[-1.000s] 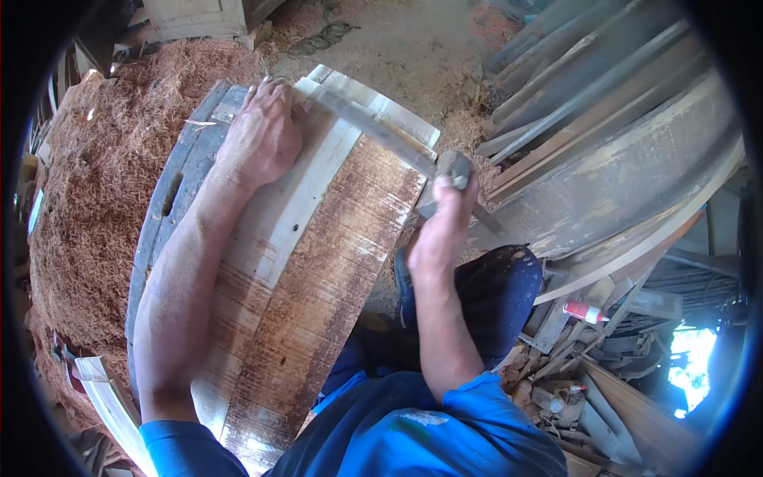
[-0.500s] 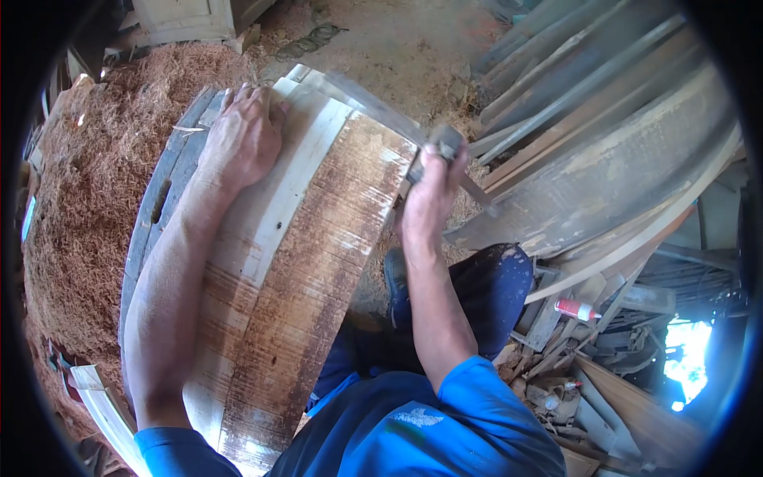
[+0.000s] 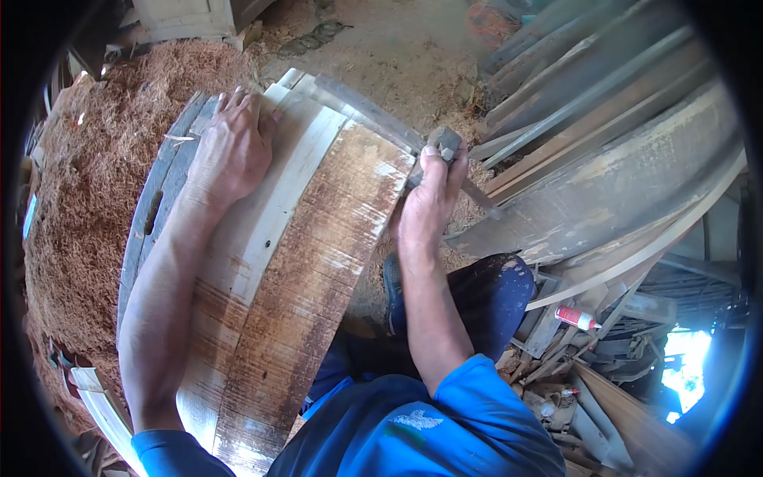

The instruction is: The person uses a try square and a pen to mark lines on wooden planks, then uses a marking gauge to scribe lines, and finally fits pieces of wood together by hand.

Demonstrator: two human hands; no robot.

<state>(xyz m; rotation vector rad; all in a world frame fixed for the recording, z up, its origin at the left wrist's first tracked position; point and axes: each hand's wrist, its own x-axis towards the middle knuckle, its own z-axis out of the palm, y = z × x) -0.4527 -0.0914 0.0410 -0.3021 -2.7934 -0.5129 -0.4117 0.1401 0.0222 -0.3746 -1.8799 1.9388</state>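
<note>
My left hand (image 3: 231, 147) presses down on the far end of pale and brown wooden boards (image 3: 306, 262), fingers stretched toward the edge. Under that forearm runs a weathered grey plank (image 3: 152, 203) with a slot in it. At the boards' far right corner, my right hand (image 3: 427, 195) is closed around a wooden tool (image 3: 447, 145) with a blocky grip and a long straight bar. The bar lies along the boards' end on one side and sticks out past my hand on the other. Its exact kind is unclear.
Wood shavings (image 3: 79, 215) heap up on the left. Long planks (image 3: 604, 119) and a curved board lean at the right. A red and white bottle (image 3: 577, 317) lies among scrap wood at lower right. A pale wooden cabinet (image 3: 183, 17) stands at the back.
The long bar was blurred by motion before and shows sharper now. My right hand keeps its grip at the corner. The left hand stays on the boards; the view has shifted slightly.
</note>
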